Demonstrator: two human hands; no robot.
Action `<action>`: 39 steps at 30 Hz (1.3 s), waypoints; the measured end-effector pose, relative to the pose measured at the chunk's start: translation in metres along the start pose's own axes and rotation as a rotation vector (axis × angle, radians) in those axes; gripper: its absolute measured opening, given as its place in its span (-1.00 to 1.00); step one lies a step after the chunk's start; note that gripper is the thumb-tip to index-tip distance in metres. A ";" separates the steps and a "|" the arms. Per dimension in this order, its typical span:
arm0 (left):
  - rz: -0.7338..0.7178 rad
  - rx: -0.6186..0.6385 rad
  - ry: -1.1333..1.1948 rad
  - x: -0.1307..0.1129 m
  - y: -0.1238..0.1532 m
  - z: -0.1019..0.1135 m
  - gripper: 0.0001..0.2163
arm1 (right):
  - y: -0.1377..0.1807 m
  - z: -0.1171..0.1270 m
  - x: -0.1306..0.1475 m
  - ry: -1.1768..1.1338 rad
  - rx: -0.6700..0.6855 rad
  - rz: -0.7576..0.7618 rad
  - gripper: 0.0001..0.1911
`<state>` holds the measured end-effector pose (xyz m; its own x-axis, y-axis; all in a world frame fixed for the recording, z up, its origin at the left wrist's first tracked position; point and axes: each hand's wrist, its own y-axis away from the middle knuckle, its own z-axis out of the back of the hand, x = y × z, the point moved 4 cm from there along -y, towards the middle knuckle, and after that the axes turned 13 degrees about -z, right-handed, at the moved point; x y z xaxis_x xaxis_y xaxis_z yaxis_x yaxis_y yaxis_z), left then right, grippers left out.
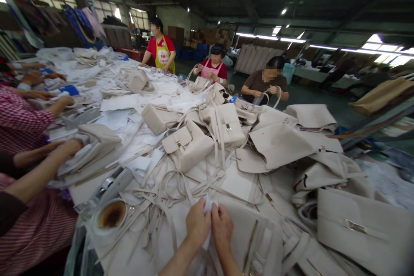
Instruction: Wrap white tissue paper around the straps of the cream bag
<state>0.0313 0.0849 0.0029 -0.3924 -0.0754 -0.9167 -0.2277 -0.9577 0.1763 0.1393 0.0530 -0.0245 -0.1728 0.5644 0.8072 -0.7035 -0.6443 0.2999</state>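
Observation:
My left hand [197, 220] and my right hand [222, 225] are close together at the bottom centre. Both have their fingers closed on a thin white sheet [208, 203], paper or cloth, part of which hangs down between the wrists. Whether a strap lies inside it is hidden by my fingers. Just beyond my hands loops a beige bag strap [174, 177]. More beige straps [155, 207] lie in a tangle to the left, and a beige bag panel with a zip [247, 228] lies at the right.
Beige bags [187, 144] are heaped across the table, with a large flap bag [362, 228] at the right. A container with dark brown contents [111, 214] stands at the left. Co-workers sit along the left side; a person in a yellow apron [163, 54] and two others are across the table.

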 end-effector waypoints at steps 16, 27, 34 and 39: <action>-0.638 0.117 -0.904 0.003 0.014 -0.030 -0.75 | -0.006 0.005 -0.008 -0.126 0.171 0.001 -0.47; 0.077 0.127 0.328 0.007 0.016 0.002 -0.66 | 0.002 0.012 0.006 -0.072 0.129 0.082 -0.56; 0.271 0.404 0.485 0.007 0.008 -0.014 -0.66 | 0.014 0.017 0.021 0.101 0.018 0.081 -0.66; 0.319 0.243 0.423 0.003 0.002 -0.013 -0.94 | 0.025 0.058 0.032 0.169 -0.022 0.106 -0.72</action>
<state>0.0407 0.0792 -0.0040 -0.0960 -0.5019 -0.8596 -0.3748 -0.7818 0.4983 0.1565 0.0253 0.0388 -0.3583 0.5738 0.7365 -0.6901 -0.6941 0.2050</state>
